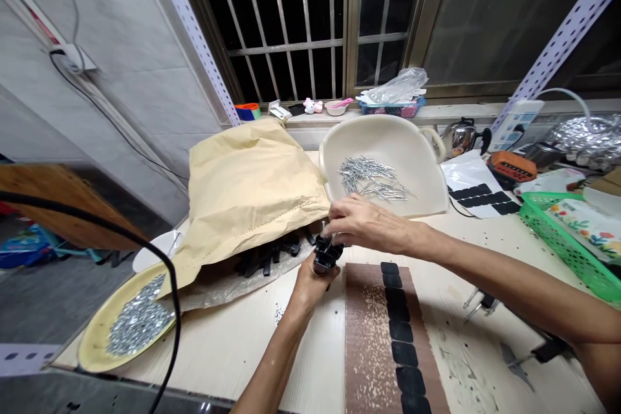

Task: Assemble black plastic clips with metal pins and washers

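Observation:
My left hand (310, 281) is wrapped round a black plastic part (326, 255), holding it upright above the table. Over its top, my right hand (356, 223) has its fingers pinched on a thin metal pin that points down into the part; the fingertips partly cover it. Just behind, a white basin (422, 197) holds a heap of long metal pins (371, 174). To the left, more black plastic parts (274, 255) spill from the mouth of a large brown paper bag (252, 187).
A yellow dish (92, 343) of small shiny metal pieces stands front left. A brown board (363, 336) bears a row of black pads (404, 354). At right are loose black-and-metal parts (486, 302), a green basket (548, 239) and an orange-black battery (512, 168). A black cable (167, 259) crosses the left foreground.

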Tool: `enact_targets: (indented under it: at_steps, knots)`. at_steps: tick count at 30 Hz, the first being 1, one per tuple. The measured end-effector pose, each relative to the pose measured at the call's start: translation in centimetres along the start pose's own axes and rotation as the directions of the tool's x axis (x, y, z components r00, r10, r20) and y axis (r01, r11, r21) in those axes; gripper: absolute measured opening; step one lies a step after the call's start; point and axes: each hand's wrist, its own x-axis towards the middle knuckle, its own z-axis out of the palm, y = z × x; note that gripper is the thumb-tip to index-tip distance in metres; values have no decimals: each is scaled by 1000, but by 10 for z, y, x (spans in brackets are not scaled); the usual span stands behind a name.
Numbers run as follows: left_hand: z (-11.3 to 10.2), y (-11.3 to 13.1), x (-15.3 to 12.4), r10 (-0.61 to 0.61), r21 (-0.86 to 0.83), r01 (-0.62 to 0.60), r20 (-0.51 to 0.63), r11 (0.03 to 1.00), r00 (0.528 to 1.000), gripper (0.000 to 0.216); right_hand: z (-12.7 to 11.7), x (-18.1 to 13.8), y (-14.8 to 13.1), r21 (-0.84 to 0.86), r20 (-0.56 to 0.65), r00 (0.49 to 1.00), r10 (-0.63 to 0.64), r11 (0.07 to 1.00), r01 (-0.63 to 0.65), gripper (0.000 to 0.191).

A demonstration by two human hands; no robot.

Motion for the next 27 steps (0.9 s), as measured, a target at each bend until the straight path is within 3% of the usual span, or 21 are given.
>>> enact_targets:
  at_steps: [2, 4, 6, 8, 9, 11, 15, 19, 21, 24, 25, 26, 27]
  knots:
    - [0, 5, -3, -53, -52, 52, -13, 997, 999, 24, -2, -3, 20, 168, -81, 994, 71, 984, -57, 31]
    - [-3, 10, -8, -123, -108, 121, -11, 987, 992, 26, -1, -10, 52, 221, -186, 948, 257, 951, -215, 34]
    - [-7, 15, -13, -177, -168, 173, -8, 970, 984, 30, 7, -21, 88, 155, -197, 832, 519, 854, -497, 25]
    - [-10, 17, -14, -196, -238, 189, -6, 953, 981, 37, 24, -32, 119, 1, -77, 658, 749, 660, -752, 20]
    - [-11, 18, -13, -198, -265, 187, -15, 946, 980, 41, 35, -37, 131, -47, -35, 591, 806, 589, -807, 18]
    - [-12, 16, -11, -204, -277, 178, -68, 944, 977, 45, 61, -42, 145, -108, 23, 476, 879, 475, -873, 19]
    - [-9, 12, -7, -189, -139, 169, -141, 976, 972, 39, 102, -33, 157, -147, 45, 280, 959, 284, -948, 30]
    - [-12, 14, -8, -171, -105, 163, -74, 981, 982, 32, 109, -16, 165, -166, 73, 153, 985, 163, -973, 25]
    - [-16, 14, -7, -199, -143, 187, -77, 972, 977, 32, 99, -11, 165, -180, 68, 123, 990, 134, -974, 22]
    - [-21, 11, -4, -265, -247, 238, -84, 939, 960, 37, 74, -12, 151, -205, 14, 134, 991, 134, -970, 25]
    - [-23, 10, -3, -284, -280, 256, -62, 925, 957, 38, 64, -14, 142, -202, -10, 173, 985, 168, -965, 27]
    - [-23, 8, -2, -296, -305, 272, -36, 913, 954, 37, 53, -16, 131, -183, -37, 251, 967, 240, -953, 27]
    - [-23, 7, -1, -302, -323, 281, -14, 904, 953, 36, 42, -17, 118, -150, -67, 372, 926, 359, -921, 27]
